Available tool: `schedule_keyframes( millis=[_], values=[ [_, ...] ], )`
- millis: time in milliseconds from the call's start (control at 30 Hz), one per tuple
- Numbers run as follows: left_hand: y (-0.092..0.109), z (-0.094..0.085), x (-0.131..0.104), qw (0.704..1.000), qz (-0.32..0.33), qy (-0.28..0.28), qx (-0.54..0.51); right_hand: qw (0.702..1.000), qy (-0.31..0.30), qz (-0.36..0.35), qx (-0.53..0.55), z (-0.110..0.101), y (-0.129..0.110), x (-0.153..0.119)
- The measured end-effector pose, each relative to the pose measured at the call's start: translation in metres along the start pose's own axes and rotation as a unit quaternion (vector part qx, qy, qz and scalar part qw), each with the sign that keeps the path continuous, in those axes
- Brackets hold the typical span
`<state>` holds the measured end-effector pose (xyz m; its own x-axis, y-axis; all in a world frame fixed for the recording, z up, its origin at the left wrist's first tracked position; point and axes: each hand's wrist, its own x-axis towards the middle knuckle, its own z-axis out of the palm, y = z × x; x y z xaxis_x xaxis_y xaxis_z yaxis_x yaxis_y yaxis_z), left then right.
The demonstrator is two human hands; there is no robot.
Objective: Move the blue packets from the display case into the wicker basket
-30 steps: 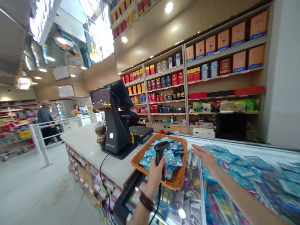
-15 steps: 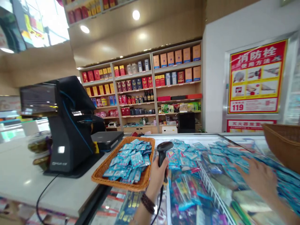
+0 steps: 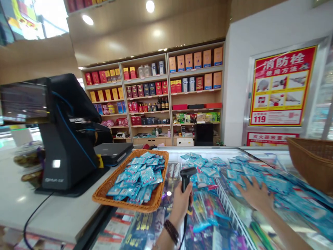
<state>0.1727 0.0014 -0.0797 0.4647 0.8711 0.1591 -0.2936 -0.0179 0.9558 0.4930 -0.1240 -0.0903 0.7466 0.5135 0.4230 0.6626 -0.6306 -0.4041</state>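
Note:
My left hand (image 3: 181, 198) is wrapped round the handle of a black barcode scanner (image 3: 187, 172), its cable hanging down past my wrist. The scanner is held upright above the glass top of a chest freezer, right of an orange wicker basket (image 3: 153, 207) heaped with small blue packets (image 3: 147, 175). My right hand (image 3: 257, 198) has its fingers spread, palm down, over loose blue packets (image 3: 279, 184) strewn across the glass. Whether the palm presses on them I cannot tell.
On the left counter stands a black checkout terminal (image 3: 65, 139) with a cable, beside a flat black box (image 3: 113, 153). A brown wicker basket (image 3: 312, 166) sits at the right edge. Shelves of boxes (image 3: 148, 91) line the back wall. Bagged goods (image 3: 204, 208) show under the glass.
My right hand has moved left over the packets, fingers now more spread. My left hand and the scanner have shifted slightly right and down. The view has turned a little.

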Motion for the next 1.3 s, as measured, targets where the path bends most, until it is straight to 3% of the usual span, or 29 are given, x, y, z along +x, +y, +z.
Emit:
schedule_keyframes(
  millis=[67,167,333,433,567,633,700,800,1033,1167,1300],
  values=[
    [-0.005,0.0,0.0,1.0,-0.005,-0.009,-0.001,0.999,-0.034,-0.001,-0.017,0.033,-0.012,0.009],
    [-0.011,0.0,-0.002,1.0,-0.01,-0.016,0.014,0.996,-0.061,-0.062,0.004,0.069,-0.031,0.003],
    [-0.017,-0.001,-0.002,0.999,-0.017,-0.015,0.038,0.961,-0.054,-0.171,0.21,0.095,-0.053,0.001],
    [-0.017,-0.003,-0.003,0.999,-0.02,-0.009,0.039,0.932,0.021,-0.159,0.326,0.093,-0.048,0.006],
    [-0.015,-0.004,-0.005,0.999,-0.022,0.005,0.031,0.95,0.138,-0.106,0.26,0.084,-0.041,0.004],
    [-0.014,-0.005,-0.006,0.999,-0.022,0.015,0.025,0.972,0.125,-0.08,0.184,0.082,-0.043,-0.001],
    [-0.013,-0.006,-0.006,0.999,-0.024,0.024,0.021,0.988,0.07,-0.068,0.122,0.08,-0.046,-0.006],
    [-0.01,-0.007,-0.007,0.999,-0.027,0.035,0.016,0.992,0.007,-0.085,0.095,0.074,-0.048,-0.01],
    [-0.007,-0.004,-0.011,0.999,-0.027,0.031,0.027,0.988,0.044,-0.038,0.142,0.053,-0.048,-0.007],
    [-0.009,-0.004,-0.01,0.999,-0.027,0.025,0.032,0.996,0.005,-0.018,0.083,0.051,-0.057,-0.009],
    [-0.013,-0.003,-0.009,0.998,-0.029,0.03,0.036,0.995,-0.006,-0.033,0.098,0.05,-0.058,-0.011]
  ],
)
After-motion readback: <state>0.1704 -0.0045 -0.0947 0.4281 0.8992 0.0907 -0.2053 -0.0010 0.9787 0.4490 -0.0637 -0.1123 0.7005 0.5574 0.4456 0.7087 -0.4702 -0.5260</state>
